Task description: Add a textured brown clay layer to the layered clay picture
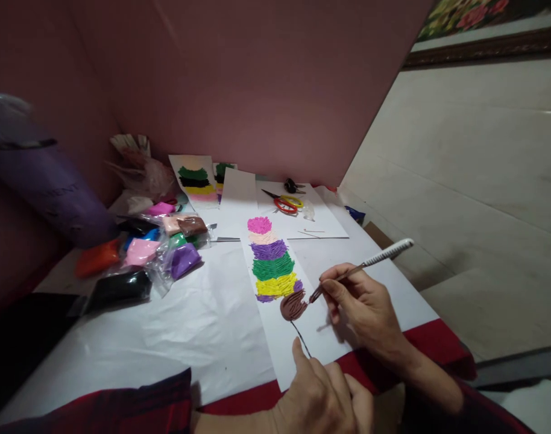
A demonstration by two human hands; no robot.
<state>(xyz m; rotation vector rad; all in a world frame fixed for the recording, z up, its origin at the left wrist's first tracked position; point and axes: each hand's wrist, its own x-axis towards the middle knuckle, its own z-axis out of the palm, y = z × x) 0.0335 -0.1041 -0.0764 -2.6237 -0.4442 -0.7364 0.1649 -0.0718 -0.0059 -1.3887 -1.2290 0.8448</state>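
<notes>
My right hand [361, 301] is closed around a slim fork-like metal tool [386, 252] with a white patterned handle. Its brownish tip is at the right edge of a patch of brown clay [292, 306], where ridges are pressed in; the exact tip shape is hard to make out. The clay is on a long white paper strip [275, 346], below bands of yellow, green, purple, peach and pink clay [260, 225]. My left hand [321, 392] presses near the strip's lower part, index finger stretched out beside a dark drawn line [301, 339], other fingers partly bent.
Bagged clay in several colours [140, 252] lies on the left of the white-covered table. Behind are scissors [285, 204], keys [291, 185], white sheets [240, 190] and a finished-looking clay card [178, 166]. A purple cylinder [49, 187] leans at far left. Pink panels stand behind.
</notes>
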